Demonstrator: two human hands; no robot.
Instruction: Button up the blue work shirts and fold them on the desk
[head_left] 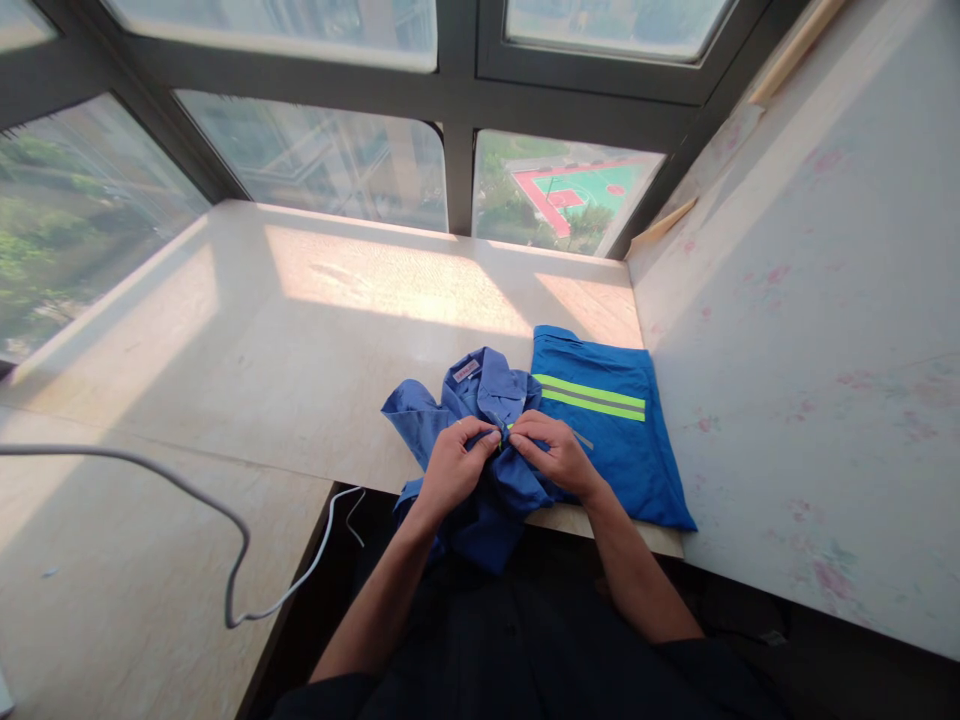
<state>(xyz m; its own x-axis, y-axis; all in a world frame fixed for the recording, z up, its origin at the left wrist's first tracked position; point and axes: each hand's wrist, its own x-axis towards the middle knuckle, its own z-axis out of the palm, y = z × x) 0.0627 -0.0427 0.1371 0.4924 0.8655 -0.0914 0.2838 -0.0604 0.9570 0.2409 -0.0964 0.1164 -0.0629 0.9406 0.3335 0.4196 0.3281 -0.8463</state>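
Note:
A crumpled blue work jacket (480, 520) lies over the front edge of the sill, its collar with a pale label facing up. My left hand (459, 462) pinches the front of the jacket just below the collar. Close beside it, my right hand (553, 455) pinches the same part from the other side, with the fingertips of both hands nearly meeting. What small piece sits between the fingertips is hidden. A folded blue garment (600, 450) with a yellow-green and grey reflective stripe lies flat to the right, partly behind my right hand.
The pale stone sill (337, 300) runs back to dark-framed windows (461, 180). A floral-papered wall (810, 400) closes off the right side. A grey cable (187, 487) loops over the left part of the counter, and a white cord hangs over its edge.

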